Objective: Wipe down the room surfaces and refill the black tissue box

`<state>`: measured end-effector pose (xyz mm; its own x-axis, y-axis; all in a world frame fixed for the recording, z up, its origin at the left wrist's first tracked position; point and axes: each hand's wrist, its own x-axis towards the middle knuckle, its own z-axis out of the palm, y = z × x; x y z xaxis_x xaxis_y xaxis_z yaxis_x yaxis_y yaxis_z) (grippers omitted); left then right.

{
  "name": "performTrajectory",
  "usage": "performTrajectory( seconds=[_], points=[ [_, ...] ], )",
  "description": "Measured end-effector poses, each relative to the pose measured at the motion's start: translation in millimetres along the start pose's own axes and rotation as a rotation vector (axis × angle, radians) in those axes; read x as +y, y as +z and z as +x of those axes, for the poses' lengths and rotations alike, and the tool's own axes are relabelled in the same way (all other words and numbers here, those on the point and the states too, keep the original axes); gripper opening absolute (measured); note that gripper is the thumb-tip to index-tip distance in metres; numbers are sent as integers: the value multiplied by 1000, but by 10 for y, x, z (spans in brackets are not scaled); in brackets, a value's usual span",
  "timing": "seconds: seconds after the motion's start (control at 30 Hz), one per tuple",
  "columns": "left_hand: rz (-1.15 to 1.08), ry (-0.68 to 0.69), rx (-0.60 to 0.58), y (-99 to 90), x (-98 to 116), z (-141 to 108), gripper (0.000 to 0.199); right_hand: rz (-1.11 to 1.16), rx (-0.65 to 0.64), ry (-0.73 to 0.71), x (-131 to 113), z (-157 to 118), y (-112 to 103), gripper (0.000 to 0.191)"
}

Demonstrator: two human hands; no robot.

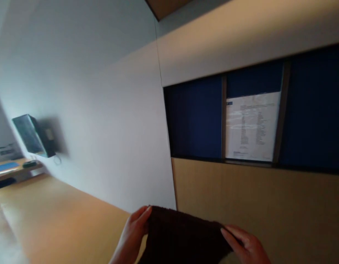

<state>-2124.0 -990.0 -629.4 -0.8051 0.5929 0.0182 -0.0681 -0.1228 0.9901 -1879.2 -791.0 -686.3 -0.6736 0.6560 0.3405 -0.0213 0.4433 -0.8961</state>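
Head view had a dark cloth (183, 238) at the bottom, right of centre, held up in the air between two bare hands, its upper edge drawn nearly straight and sloping down to the right. The left hand (132, 233) pinched the upper left corner, thumb and fingers closed on the fabric; the right hand (246, 244) gripped the other end of that edge the same way — thumb on the near side, fingers mostly hidden behind. The cloth's lower part ran out of view, too dark to show any folds. Behind it and to the right stood a wood panel (257, 205), and above that a blue board (195, 121) split by upright strips. A printed sheet (250, 132) sat between two of the strips, its text too small to read. Left of the board stretched a pale wall (109, 102), with a screen (29, 134) mounted far along it — tilted in view — near a desk (19, 168) at the left edge.
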Motion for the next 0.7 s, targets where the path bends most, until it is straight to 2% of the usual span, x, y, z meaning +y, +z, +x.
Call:
performTrajectory(
  seconds=[0.07, 0.13, 0.2, 0.23, 0.3, 0.37, 0.43, 0.53, 0.63, 0.7],
  points=[
    [26, 157, 18, 31, 450, 421, 47, -32, 162, -98, -378, 379, 134, 47],
    [59, 375, 68, 164, 911, 822, 42, -110, 303, -223, -755, 829, 215, 45],
    [142, 627, 142, 385, 1219, 1198, 39, -270, 451, -348, -1011, 1304, 250, 44],
    [223, 752, 172, 515, 1278, 1374, 42, -390, 508, -380, -1068, 1527, 256, 43],
    [464, 966, 167, 779, 1195, 1697, 52, -526, 553, -369, -1037, 1899, 250, 38],
    [779, 1101, 70, 1011, 909, 1963, 59, -621, 560, -320, -854, 2130, 230, 34],
    [1060, 1169, 4, 1191, 557, 2145, 64, -694, 555, -271, -599, 2211, 196, 35],
    [1277, 1233, 35, 1402, 170, 2213, 74, -733, 549, -231, -226, 2111, 97, 39],
    [1301, 1321, -13, 1686, 21, 2079, 69, -703, 595, -199, 64, 1844, -117, 44],
    [1286, 1389, -88, 1984, -35, 1957, 64, -676, 652, -165, 233, 1619, -343, 51]
  ],
)
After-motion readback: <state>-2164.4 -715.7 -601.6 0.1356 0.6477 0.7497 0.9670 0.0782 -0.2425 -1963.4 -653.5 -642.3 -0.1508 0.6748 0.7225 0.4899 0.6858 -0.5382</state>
